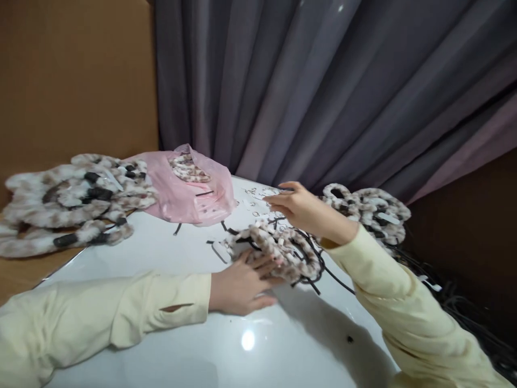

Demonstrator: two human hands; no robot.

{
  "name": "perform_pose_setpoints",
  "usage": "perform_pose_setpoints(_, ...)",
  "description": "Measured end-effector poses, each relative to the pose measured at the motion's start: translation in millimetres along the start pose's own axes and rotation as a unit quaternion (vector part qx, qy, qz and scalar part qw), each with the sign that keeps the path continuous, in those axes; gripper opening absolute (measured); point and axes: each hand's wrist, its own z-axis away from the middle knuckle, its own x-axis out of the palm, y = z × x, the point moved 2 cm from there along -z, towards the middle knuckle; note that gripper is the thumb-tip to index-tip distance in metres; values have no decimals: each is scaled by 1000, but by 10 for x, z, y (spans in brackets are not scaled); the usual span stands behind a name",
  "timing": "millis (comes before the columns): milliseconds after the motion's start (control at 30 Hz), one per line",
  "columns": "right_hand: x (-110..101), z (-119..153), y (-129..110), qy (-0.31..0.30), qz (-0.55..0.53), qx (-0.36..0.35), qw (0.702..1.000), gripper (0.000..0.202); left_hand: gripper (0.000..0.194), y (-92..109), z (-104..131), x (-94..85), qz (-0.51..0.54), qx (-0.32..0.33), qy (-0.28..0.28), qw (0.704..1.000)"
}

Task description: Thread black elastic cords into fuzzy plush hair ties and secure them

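Note:
A coiled fluffy white and brown strip, tangled with black cords, lies on the white table. My left hand rests on its left front edge, fingers spread over the fluff and thumb on the tabletop. Beyond the coil, my right hand reaches left above small metal rings scattered on the table. Its fingers are stretched out, and no item shows between them. Several short black pieces lie behind the coil and near a pink plastic bag.
Fluffy coils with black sections are heaped at the left. Another fluffy bundle sits behind my right forearm, with many black cords at the right edge. A grey curtain hangs behind the table.

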Motion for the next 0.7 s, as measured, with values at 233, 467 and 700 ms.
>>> perform_pose_setpoints(233,-654,1600,-668,240,224,26,944,10,49,-280,-96,-145,-66,-52,-48,995)
perform_pose_setpoints(467,-127,3197,-709,162,109,381,904,29,57,-384,-103,-142,-144,-76,-31,986)
perform_pose_setpoints(700,591,3481,-284,223,143,424,866,35,50,-482,-69,-106,-198,-75,-51,976)
